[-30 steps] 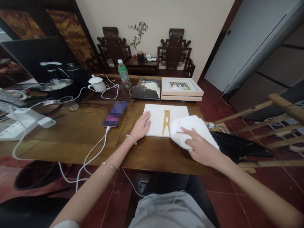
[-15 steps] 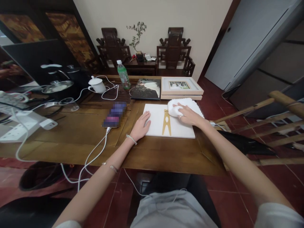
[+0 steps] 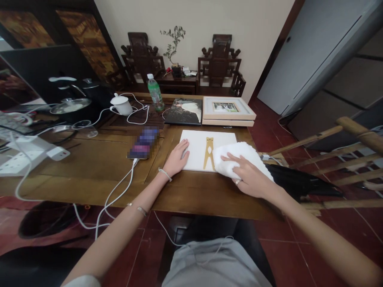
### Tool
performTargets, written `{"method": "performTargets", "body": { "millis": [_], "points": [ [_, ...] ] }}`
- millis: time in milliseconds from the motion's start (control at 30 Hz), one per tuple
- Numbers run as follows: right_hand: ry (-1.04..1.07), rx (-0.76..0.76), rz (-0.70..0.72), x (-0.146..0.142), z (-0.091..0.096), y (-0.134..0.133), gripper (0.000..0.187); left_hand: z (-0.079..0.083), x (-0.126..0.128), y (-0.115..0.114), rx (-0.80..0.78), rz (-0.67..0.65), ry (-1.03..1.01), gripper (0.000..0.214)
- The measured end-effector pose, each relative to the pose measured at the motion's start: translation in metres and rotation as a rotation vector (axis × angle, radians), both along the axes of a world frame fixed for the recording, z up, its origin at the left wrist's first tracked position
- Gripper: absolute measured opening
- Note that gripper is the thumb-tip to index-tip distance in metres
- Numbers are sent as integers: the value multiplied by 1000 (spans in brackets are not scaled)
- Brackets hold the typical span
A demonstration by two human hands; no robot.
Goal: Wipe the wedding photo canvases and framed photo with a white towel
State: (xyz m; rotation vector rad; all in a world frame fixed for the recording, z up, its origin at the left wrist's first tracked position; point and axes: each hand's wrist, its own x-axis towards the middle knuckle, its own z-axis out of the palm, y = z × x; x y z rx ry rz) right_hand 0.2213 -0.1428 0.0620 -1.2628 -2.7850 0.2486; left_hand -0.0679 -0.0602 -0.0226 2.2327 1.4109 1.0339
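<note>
White panel (image 3: 194,149) lies flat on a brown wooden desk (image 3: 191,195), between the person's two hands, its lower right part hidden under a white cloth (image 3: 248,153). The right hand (image 3: 249,177) has its grip clamped loosely on this fluffy cloth, the index finger stretched forward over it and the thumb hidden from sight. The left hand (image 3: 177,156) holds nothing; its fingers lie straight and side by side, resting on the panel's left edge as if to steady it. Between the two hands, just left of the right grip, a gold cat-shaped figure (image 3: 208,145) with two long legs shows on the panel; whether it is printed or a loose piece is unclear, as is whether the cloth touches its right leg. Beyond the right grip, toward the far edge of the desk, lies a pale framed picture (image 3: 229,107), with a dark picture panel (image 3: 183,111) beside it. The step in hand looks to be wiping the panel, with its right side being worked. The next move seems to call for light, flat pressure along that side, the left hand staying firm, and care that the cloth does not snag the figure.
</note>
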Motion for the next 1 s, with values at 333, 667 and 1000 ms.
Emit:
{"method": "performTargets", "body": {
  "millis": [333, 667, 1000],
  "points": [
    [-51, 113, -229, -15, -4, 120, 29, 0, -1, 0, 0, -2, 7, 47],
    [8, 95, -153, -8, -7, 69, 31, 3, 0, -2, -7, -1, 17, 46],
    [114, -34, -32, 1, 4, -30, 23, 3, 0, -1, 4, -4, 3, 45]
  ]
}}
